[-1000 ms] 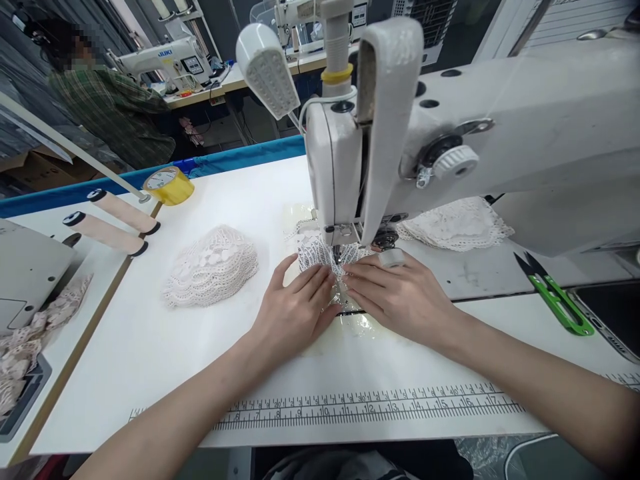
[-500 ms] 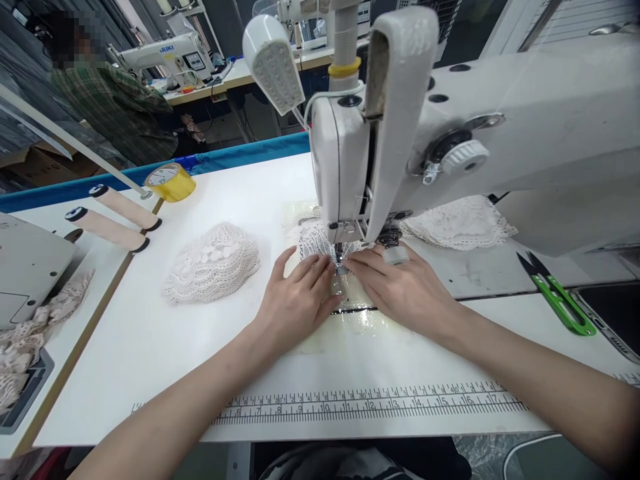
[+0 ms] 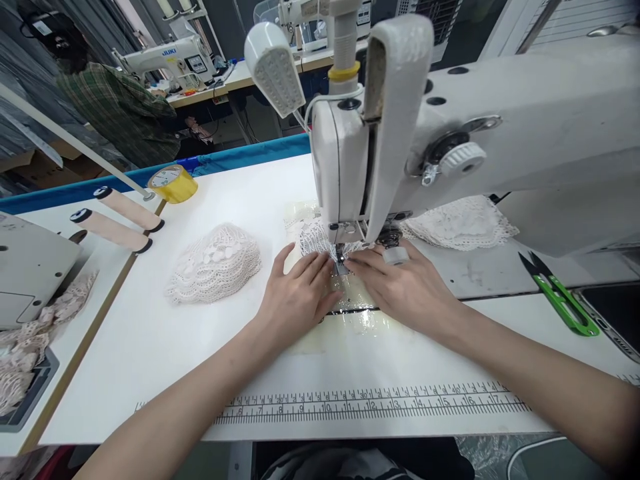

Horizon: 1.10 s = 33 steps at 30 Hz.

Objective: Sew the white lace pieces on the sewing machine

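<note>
White lace (image 3: 316, 235) lies under the presser foot (image 3: 341, 259) of a white sewing machine (image 3: 340, 160). My left hand (image 3: 297, 287) rests palm down left of the foot, fingers stretched out with their tips on the lace's near edge. From the other side my right hand (image 3: 405, 283) lies flat, its fingertips on the lace close to the needle. Part of the lace is hidden by my fingers and the machine head. A stack of lace pieces (image 3: 215, 263) sits to the left, and more lace pieces (image 3: 460, 223) lie behind my right hand.
Green thread snips (image 3: 565, 300) lie at the right beside a dark phone-like device (image 3: 613, 317). Yellow tape (image 3: 173, 183) and two thread cones (image 3: 113, 229) are at the left. A printed ruler (image 3: 350, 407) runs along the table's front edge. A person in a plaid shirt (image 3: 115, 110) sits beyond.
My hands stay almost in place by the presser foot, and the lace looks nearly unmoved. The whole view has shifted very slightly. The person in the background has moved their head a little.
</note>
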Each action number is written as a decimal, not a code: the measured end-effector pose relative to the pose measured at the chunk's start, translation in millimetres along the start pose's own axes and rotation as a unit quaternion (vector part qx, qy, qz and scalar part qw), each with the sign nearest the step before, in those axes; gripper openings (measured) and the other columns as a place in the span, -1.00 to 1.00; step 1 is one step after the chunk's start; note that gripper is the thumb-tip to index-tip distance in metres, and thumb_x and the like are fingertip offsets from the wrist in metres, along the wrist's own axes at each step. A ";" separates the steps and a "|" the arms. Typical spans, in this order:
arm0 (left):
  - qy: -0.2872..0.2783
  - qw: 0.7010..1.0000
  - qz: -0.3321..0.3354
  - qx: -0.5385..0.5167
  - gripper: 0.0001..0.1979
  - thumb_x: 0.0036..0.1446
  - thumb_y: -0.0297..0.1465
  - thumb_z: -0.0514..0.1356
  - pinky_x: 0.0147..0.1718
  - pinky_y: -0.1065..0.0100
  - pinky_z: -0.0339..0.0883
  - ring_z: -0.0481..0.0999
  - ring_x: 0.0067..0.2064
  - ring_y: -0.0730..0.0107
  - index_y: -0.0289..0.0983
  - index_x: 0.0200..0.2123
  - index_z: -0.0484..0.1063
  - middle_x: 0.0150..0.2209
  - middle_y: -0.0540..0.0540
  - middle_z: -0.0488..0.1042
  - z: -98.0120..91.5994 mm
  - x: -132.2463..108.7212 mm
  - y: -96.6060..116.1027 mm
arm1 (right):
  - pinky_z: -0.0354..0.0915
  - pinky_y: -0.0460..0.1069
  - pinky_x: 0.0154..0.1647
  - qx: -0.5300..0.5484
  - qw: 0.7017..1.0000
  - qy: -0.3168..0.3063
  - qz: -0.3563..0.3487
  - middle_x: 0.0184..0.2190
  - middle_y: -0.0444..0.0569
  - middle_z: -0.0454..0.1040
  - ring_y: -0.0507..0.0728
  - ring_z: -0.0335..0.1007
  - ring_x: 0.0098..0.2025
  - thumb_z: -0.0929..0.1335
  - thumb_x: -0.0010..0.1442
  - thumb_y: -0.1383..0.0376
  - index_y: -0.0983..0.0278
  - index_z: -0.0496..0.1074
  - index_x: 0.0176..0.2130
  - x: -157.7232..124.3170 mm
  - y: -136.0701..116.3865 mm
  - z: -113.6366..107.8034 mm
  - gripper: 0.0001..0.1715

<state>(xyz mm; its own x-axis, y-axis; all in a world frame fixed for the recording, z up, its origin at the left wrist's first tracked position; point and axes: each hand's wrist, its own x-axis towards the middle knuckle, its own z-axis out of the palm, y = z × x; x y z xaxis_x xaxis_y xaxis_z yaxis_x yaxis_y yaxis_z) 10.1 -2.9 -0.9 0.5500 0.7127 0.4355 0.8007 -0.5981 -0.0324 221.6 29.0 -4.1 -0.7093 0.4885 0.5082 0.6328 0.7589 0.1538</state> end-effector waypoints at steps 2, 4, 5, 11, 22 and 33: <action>-0.004 1.000 -0.006 -0.002 -0.62 0.32 -0.25 0.08 0.24 -0.10 0.04 0.48 0.09 0.13 -0.32 0.09 0.41 0.05 -0.22 0.50 0.4 0.9 -0.6 | 0.19 0.17 0.14 0.000 1.000 0.006 0.003 -0.20 -0.02 0.60 0.16 0.46 -0.18 0.24 0.23 0.51 0.30 0.53 -0.10 0.1 0.8 -1.4 -0.64; -0.008 1.000 -0.005 0.003 -0.61 0.33 -0.25 0.07 0.24 -0.09 0.04 0.47 0.10 0.14 -0.33 0.10 0.40 0.06 -0.22 0.49 0.3 1.0 -1.3 | 0.18 0.17 0.15 -0.003 1.000 0.012 0.007 -0.26 -0.03 0.60 0.16 0.45 -0.21 0.24 0.24 0.49 0.29 0.54 -0.12 0.0 2.2 -3.2 -0.65; -0.011 1.000 -0.004 0.005 -0.61 0.33 -0.25 0.07 0.24 -0.08 0.04 0.46 0.11 0.15 -0.33 0.11 0.39 0.07 -0.21 0.49 0.2 0.9 -1.9 | 0.18 0.17 0.14 -0.004 1.000 0.016 0.009 -0.30 -0.04 0.60 0.16 0.45 -0.23 0.24 0.24 0.49 0.28 0.55 -0.15 0.0 3.1 -4.2 -0.66; -0.030 0.998 -0.035 0.035 -0.59 0.32 -0.23 0.08 0.21 -0.03 0.13 0.38 0.17 0.09 -0.33 0.14 0.34 0.14 -0.21 0.42 -0.4 0.7 -11.1 | 0.25 0.12 0.01 -0.007 0.999 0.028 0.022 -0.56 -0.07 0.49 0.17 0.43 -0.31 0.23 0.20 0.53 0.27 0.56 -0.27 1.1 7.6 -9.6 -0.65; 0.082 0.980 0.169 -0.059 -0.83 0.27 -0.36 0.12 -0.56 0.37 0.17 0.41 -0.49 0.51 -0.28 -0.35 0.42 -0.44 0.02 0.49 -26.6 -10.4 9.8 | 0.23 0.13 0.15 0.295 0.948 -0.069 -0.095 -0.02 -0.08 0.52 0.12 0.36 0.08 0.19 0.26 0.53 0.23 0.46 -0.07 1.5 -8.4 -9.4 -0.60; -0.053 0.992 -0.116 0.013 -0.86 0.32 -0.38 0.05 -0.67 0.44 0.03 0.44 -0.44 0.46 -0.30 -0.19 0.36 -0.31 -0.05 0.48 -10.7 -9.5 -8.2 | 0.29 0.03 -0.23 0.383 0.921 -0.057 -0.048 -0.56 -0.19 0.45 0.03 0.33 -0.47 0.16 0.12 0.51 0.21 0.40 -0.48 0.3 -10.2 -21.8 -0.66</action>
<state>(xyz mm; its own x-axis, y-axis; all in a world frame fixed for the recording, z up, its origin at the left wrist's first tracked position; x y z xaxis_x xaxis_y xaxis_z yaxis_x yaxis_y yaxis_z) -4.3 -8.7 4.8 0.3706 0.8656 0.3368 0.9139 -0.4045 0.0340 221.7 12.0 13.0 -0.8070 0.4113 0.4238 0.1907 0.8607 -0.4721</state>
